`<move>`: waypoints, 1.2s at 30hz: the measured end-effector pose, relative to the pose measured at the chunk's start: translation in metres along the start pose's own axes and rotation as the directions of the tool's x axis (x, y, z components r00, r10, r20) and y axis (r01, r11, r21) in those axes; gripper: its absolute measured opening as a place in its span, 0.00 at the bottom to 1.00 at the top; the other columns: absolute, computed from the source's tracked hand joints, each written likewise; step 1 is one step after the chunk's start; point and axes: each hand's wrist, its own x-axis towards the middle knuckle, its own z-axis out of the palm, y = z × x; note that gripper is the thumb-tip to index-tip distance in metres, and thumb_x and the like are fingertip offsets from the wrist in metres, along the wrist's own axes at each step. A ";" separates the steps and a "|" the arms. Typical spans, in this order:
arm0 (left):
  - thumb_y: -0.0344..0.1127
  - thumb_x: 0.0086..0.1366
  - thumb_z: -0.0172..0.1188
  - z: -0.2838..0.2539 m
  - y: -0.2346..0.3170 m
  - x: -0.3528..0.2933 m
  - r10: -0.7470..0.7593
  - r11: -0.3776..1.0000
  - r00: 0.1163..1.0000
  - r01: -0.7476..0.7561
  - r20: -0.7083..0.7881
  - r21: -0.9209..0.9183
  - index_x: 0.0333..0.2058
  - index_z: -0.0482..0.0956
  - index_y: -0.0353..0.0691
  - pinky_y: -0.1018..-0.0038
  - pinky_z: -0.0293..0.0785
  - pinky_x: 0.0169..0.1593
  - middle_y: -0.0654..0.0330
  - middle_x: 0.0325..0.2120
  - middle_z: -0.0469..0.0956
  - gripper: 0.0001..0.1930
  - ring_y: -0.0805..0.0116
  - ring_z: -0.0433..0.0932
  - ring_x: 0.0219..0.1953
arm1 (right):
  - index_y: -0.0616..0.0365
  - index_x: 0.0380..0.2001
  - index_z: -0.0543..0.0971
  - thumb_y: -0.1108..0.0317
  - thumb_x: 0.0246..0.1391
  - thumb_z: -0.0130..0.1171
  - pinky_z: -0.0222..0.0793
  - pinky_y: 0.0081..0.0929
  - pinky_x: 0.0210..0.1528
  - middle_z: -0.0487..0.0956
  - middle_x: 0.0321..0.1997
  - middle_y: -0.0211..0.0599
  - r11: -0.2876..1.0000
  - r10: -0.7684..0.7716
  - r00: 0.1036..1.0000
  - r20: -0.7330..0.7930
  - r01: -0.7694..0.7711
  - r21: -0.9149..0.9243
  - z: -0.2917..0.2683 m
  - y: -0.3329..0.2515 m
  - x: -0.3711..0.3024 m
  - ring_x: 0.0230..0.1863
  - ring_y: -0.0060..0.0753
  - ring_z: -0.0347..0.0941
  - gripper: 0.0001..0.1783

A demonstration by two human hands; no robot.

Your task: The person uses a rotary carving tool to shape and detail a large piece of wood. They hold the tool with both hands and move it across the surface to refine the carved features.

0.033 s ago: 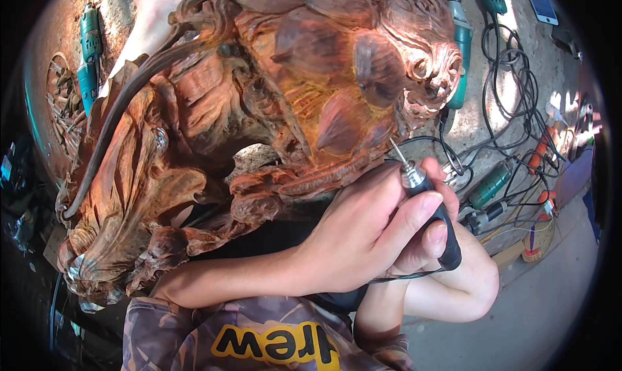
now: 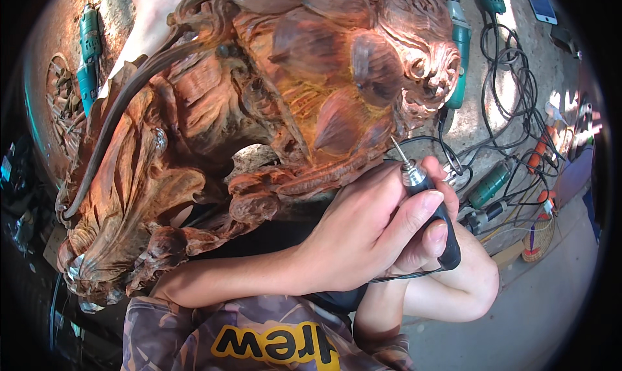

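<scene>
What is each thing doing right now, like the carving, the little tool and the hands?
Big reddish-brown carved wooden sculpture: lying tilted, unpainted.
Slim black rotary carving tool: held, thin bit at the sculpture's edge.
Left hand: wrapped round tool.
Right hand: tucked beneath.
Green power tools: lying unused, corded.

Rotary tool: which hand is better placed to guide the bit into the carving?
Left. The left hand grips the rotary tool, its bit at the carving; the right hand sits mostly hidden behind.

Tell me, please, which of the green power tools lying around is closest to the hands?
The small green grinder on the ground just right of the hands; the others lie farther off, at the top and far left.
</scene>
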 end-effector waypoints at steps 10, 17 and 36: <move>0.37 0.75 0.53 0.005 -0.004 -0.007 0.286 0.955 0.958 -0.281 -0.037 0.100 0.49 0.76 0.33 0.58 0.74 0.57 0.47 0.48 0.79 0.13 0.44 0.79 0.53 | 0.61 0.57 0.74 0.52 0.64 0.62 0.65 0.48 0.69 0.75 0.63 0.64 0.984 -0.172 0.984 -0.044 0.171 -0.043 0.012 0.003 -0.020 0.63 0.50 0.73 0.28; 0.38 0.77 0.51 -0.002 0.006 -0.009 -0.032 0.983 0.999 0.030 0.008 0.179 0.59 0.71 0.32 0.64 0.71 0.61 0.48 0.56 0.77 0.19 0.54 0.78 0.57 | 0.65 0.54 0.75 0.51 0.63 0.63 0.69 0.48 0.68 0.74 0.63 0.66 0.964 0.045 0.996 -0.073 -0.024 0.263 0.023 0.009 -0.014 0.62 0.52 0.75 0.28; 0.56 0.80 0.39 0.000 0.024 -0.007 -0.265 0.924 0.964 0.262 -0.027 0.280 0.65 0.64 0.28 0.65 0.63 0.68 0.47 0.65 0.68 0.34 0.61 0.70 0.64 | 0.71 0.52 0.81 0.62 0.60 0.62 0.75 0.36 0.61 0.81 0.57 0.58 0.975 0.080 0.996 -0.027 -0.072 0.212 0.021 0.009 0.005 0.54 0.40 0.82 0.23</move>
